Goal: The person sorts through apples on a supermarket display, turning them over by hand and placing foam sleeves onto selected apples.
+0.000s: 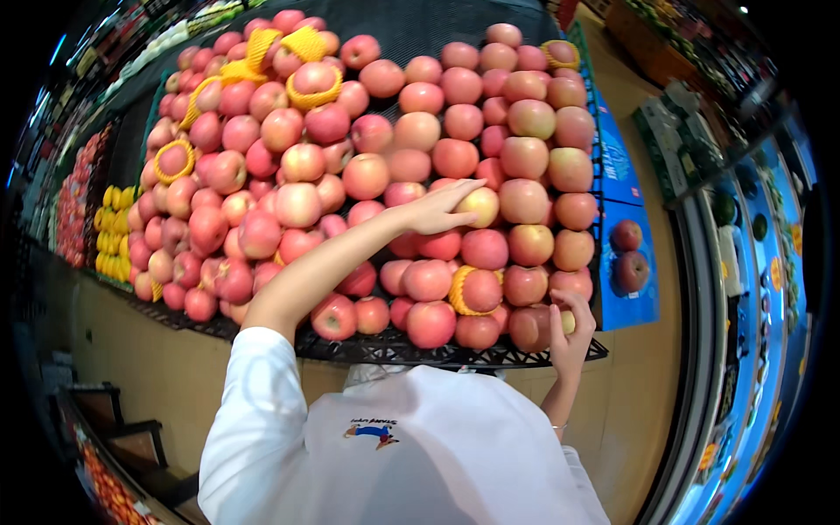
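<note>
My left hand (441, 209) reaches across the display, its fingers around a yellowish apple (479, 207) set among the stacked red apples. At the front right corner, my right hand (572, 328) has its thumb and fingers around a pale yellow-green apple (567, 321), mostly hidden by the hand, beside a red apple (530, 327). Apples stand in fairly straight rows at the right, while a looser heap of apples (227, 172) fills the left. Yellow foam net sleeves wrap several apples, one near the front (467, 290).
A black plastic crate edge (420, 352) runs along the front. Two dark red apples (630, 261) rest on a blue box (620, 308) at the right. Yellow fruit (113, 230) lies in a bin at far left. A lit refrigerated case (755, 308) stands at far right.
</note>
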Available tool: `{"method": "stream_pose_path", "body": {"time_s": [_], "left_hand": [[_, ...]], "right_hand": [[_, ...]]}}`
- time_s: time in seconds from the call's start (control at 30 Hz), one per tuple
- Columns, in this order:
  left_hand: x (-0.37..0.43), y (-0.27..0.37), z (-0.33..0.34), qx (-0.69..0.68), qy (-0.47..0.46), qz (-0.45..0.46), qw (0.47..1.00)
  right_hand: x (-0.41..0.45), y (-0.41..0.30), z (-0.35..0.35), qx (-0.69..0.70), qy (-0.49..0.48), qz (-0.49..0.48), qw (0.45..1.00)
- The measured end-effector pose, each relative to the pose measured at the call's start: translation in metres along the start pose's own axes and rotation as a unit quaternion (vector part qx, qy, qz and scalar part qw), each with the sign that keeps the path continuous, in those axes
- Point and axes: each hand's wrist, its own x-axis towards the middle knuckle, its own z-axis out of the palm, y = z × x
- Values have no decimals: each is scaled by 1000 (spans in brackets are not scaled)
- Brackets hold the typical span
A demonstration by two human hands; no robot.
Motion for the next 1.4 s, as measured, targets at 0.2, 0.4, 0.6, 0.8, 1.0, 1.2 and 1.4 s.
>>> {"method": "stream_pose_path", "body": {"time_s": [0.2, 0.4, 0.6, 0.8, 1.0, 1.2, 1.4], "left_hand": [[-70, 77, -68, 182, -22, -114, 976], [-206, 95, -48, 286, -221, -287, 887], [-221, 102, -28, 237, -27, -343, 908], [-219, 114, -34, -551, 290, -232, 747], [-207, 112, -29, -574, 273, -212, 742], [-199, 135, -19, -444, 253, -242, 825], [-176, 172, -35, -105, 227, -211, 945]], "right_hand": [[48, -42, 35, 60, -214, -131, 966], [76, -78, 65, 78, -330, -224, 914], [77, -89, 97, 49, -402, -316, 858], [87, -109, 114, 106, -445, -246, 855], [78, -124, 134, 204, -420, -287, 836], [72, -120, 148, 361, -461, -182, 790], [71, -96, 139, 621, -465, -18, 631]]}}
